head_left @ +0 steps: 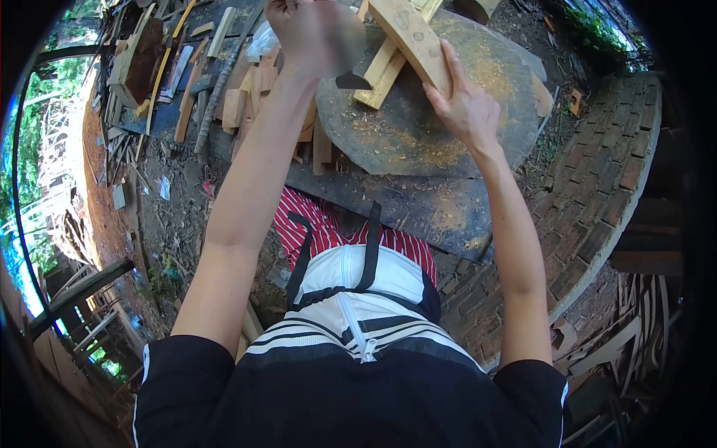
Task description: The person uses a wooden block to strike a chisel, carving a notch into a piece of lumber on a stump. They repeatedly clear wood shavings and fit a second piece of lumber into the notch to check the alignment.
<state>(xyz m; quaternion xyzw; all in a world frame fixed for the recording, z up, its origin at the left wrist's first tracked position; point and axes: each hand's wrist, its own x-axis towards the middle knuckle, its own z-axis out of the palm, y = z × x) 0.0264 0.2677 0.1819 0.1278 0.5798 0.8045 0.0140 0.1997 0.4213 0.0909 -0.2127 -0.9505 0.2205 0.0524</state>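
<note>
My right hand [467, 108] grips the near end of a thick, pale wooden board [414, 41] with dark round knots, one finger stretched along its edge. The board slants up to the left, crossing over a narrower wooden strip [379, 88]. Near the top edge, my left hand [295, 30] is raised with its fingers curled; a blurred patch covers part of it, and I cannot tell what it holds. Just below that patch a dark, flat, pointed piece [353, 81] shows. Beneath all this lies a round, grey worktop [403, 149] strewn with sawdust.
Wood offcuts [235, 108] and long sticks are heaped left of the worktop. A dark sheet [448, 216] lies under its near side. To the right curves a brick ledge [597, 179]. Curved wooden pieces [650, 321] stand at the lower right. Litter and chips cover the ground.
</note>
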